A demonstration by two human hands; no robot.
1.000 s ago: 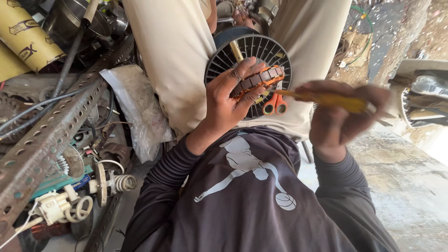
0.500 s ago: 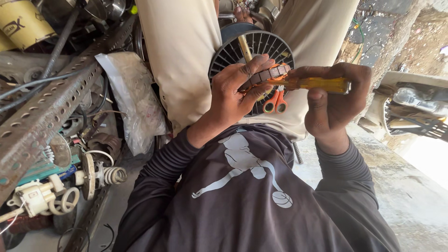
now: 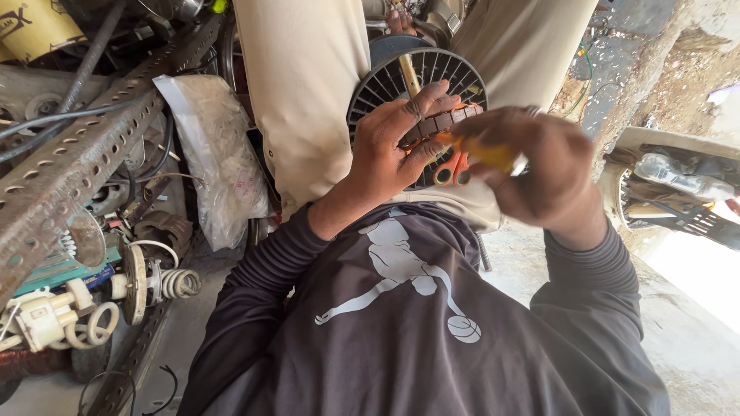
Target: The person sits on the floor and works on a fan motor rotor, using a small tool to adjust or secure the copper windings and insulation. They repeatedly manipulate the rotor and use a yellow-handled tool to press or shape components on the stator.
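Observation:
My left hand [image 3: 397, 150] grips a small dark ribbed motor core [image 3: 441, 124] with copper showing at its edges. My right hand [image 3: 539, 166] is closed around a yellow-handled tool [image 3: 486, 154], its tip at the core. Both hands hover over my lap. Behind them lies a black slotted fan guard [image 3: 420, 77], with orange-handled scissors [image 3: 452, 171] resting on it. Beige trousers [image 3: 308, 100] and my dark long-sleeved shirt [image 3: 401, 323] fill the middle of the view.
A perforated metal angle bar [image 3: 69, 166] runs along the left over scrap parts, a clear plastic bag [image 3: 212, 154], a spring [image 3: 177, 283] and white electrical fittings [image 3: 46, 320]. A yellow can [image 3: 35, 27] is at top left. Concrete floor [image 3: 694, 347] at right.
My right hand has swung inward with the yellow-handled tool, from held out to the right to close against the core. The left hand keeps its hold.

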